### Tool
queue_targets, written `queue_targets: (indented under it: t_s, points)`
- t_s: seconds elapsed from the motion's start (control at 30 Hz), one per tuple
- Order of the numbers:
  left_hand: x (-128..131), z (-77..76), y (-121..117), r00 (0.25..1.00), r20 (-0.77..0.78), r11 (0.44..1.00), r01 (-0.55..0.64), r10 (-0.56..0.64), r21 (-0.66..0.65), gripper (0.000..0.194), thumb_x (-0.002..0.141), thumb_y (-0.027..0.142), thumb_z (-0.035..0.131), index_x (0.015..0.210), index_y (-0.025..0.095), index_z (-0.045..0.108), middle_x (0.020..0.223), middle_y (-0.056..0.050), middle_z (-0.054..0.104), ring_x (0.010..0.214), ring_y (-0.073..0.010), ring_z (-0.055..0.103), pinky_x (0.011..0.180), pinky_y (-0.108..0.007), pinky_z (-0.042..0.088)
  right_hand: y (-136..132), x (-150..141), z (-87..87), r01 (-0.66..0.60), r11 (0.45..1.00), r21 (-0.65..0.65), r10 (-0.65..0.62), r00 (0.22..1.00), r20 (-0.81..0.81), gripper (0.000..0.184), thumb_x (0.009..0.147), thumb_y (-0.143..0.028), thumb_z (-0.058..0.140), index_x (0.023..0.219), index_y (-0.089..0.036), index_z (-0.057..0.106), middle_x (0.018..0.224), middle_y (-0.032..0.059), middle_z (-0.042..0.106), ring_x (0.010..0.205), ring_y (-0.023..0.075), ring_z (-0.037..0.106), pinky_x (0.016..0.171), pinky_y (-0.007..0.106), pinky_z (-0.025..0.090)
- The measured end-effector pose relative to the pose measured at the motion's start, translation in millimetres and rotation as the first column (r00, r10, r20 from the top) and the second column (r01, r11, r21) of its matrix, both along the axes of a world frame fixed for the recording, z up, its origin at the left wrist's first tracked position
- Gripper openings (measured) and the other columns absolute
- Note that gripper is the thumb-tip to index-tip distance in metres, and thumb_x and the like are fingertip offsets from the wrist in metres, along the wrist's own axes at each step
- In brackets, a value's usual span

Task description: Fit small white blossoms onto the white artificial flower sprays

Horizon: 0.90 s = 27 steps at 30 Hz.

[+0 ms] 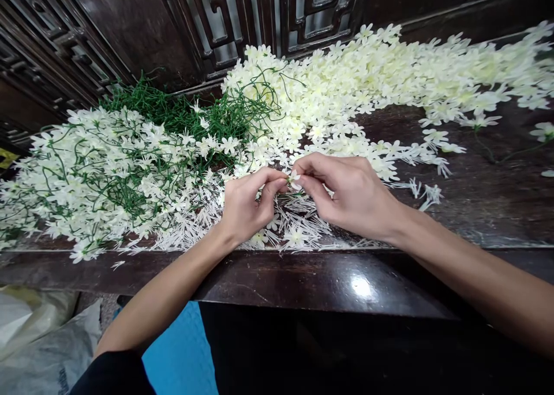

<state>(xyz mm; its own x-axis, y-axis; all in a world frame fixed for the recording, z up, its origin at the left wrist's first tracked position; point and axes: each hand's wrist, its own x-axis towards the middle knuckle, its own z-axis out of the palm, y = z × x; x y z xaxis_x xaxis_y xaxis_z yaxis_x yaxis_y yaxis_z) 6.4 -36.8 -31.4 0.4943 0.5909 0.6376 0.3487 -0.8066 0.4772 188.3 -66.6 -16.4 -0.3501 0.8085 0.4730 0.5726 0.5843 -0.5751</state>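
Note:
My left hand [249,201] and my right hand [346,193] meet over the dark wooden table [303,279], fingertips pinched together on one small white artificial flower [294,179] with a thin green stem. Both hands are closed in a pinch. Under them lies a scatter of thin white spiky flower pieces [298,224]. To the left is a heap of white flowers fitted on green wire stems [108,175]. Behind and to the right spreads a long pile of loose cream petals [389,77].
A bundle of bare green stems [173,109] lies at the back of the left heap. Dark carved wooden panels [225,14] stand behind the table. Below the table's front edge are plastic bags [38,337] at left and blue fabric [182,354].

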Motion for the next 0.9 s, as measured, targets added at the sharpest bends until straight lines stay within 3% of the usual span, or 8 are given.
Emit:
queue_targets:
  t_s: [0.1,0.2,0.4,0.53,0.63,0.73,0.83,0.9]
  points:
    - [-1,-0.5,0,1.000,-0.014,0.995,-0.019,0.020,0.093,0.012,0.087,0.007,0.055,0.085,0.016,0.063,0.070,0.000,0.072,0.057,-0.0079,0.066,0.045,-0.015,0.047,-2,-2,1.3,-0.027,0.995,-0.097,0.016,0.993,-0.114,0.011,0.085,-0.007,0.048,0.081,-0.017,0.053,0.057,-0.0038,0.048,0.043,0.0070,0.037,0.039,0.023,0.028]
    - [-1,0.4,0,0.999,-0.031,0.982,-0.017,0.023,0.186,0.014,0.086,0.004,0.053,0.085,0.016,0.062,0.071,-0.001,0.071,0.061,-0.0085,0.066,0.048,-0.016,0.049,-4,-4,5.3,-0.064,0.959,-0.276,-0.001,0.974,-0.228,0.009,0.087,-0.013,0.050,0.081,-0.016,0.054,0.057,-0.0032,0.048,0.043,0.0078,0.038,0.038,0.023,0.029]
    - [-3,-0.1,-1,0.994,-0.104,0.956,0.002,0.030,0.295,0.025,0.082,-0.004,0.048,0.092,0.017,0.058,0.073,0.000,0.069,0.066,-0.0096,0.065,0.056,-0.019,0.054,-3,-6,14.0,-0.160,0.775,-0.611,-0.103,0.922,-0.373,0.008,0.083,-0.017,0.059,0.076,-0.017,0.059,0.065,0.0018,0.058,0.054,0.0127,0.052,0.045,0.027,0.039]
    - [-4,-1.1,3,0.980,-0.193,0.929,0.039,0.035,0.368,0.024,0.084,-0.002,0.046,0.092,0.016,0.059,0.070,-0.001,0.069,0.063,-0.0116,0.064,0.053,-0.022,0.054,1,-3,14.2,-0.198,0.699,-0.687,-0.128,0.911,-0.392,0.014,0.082,-0.024,0.067,0.071,-0.017,0.062,0.060,0.0020,0.059,0.052,0.0128,0.053,0.047,0.028,0.042]
    - [-3,4.4,6,0.986,-0.164,0.957,0.025,0.023,0.288,0.018,0.087,0.004,0.052,0.090,0.016,0.065,0.077,-0.001,0.073,0.066,-0.0114,0.068,0.054,-0.022,0.056,3,4,19.2,-0.169,0.739,-0.652,-0.126,0.916,-0.380,0.019,0.081,-0.035,0.070,0.077,-0.017,0.065,0.064,0.0026,0.063,0.054,0.0125,0.054,0.049,0.029,0.044]
    - [-2,11.7,8,0.997,-0.003,0.996,-0.073,0.074,0.052,0.012,0.088,0.011,0.058,0.090,0.018,0.069,0.079,-0.001,0.075,0.067,-0.0108,0.069,0.056,-0.022,0.058,6,12,25.6,-0.060,0.838,-0.542,-0.168,0.917,-0.361,0.025,0.083,-0.042,0.067,0.084,-0.018,0.066,0.077,0.0047,0.067,0.064,0.0142,0.059,0.061,0.031,0.050]
    - [-5,13.3,15,0.961,0.211,0.964,-0.125,0.176,-0.233,0.011,0.089,0.015,0.059,0.090,0.016,0.070,0.078,-0.003,0.074,0.066,-0.0111,0.069,0.058,-0.022,0.058,11,16,22.7,0.143,0.892,-0.429,-0.277,0.922,-0.269,0.029,0.089,-0.044,0.058,0.087,-0.016,0.064,0.083,0.0073,0.068,0.070,0.0168,0.062,0.066,0.034,0.053]
    - [-9,10.2,22,0.920,0.303,0.922,-0.131,0.251,-0.364,0.011,0.088,0.019,0.060,0.091,0.014,0.070,0.078,-0.006,0.074,0.063,-0.0113,0.068,0.052,-0.021,0.055,14,16,13.4,0.164,0.918,-0.362,-0.219,0.969,-0.118,0.029,0.093,-0.040,0.052,0.090,-0.014,0.065,0.088,0.0097,0.068,0.077,0.0201,0.063,0.073,0.041,0.054]
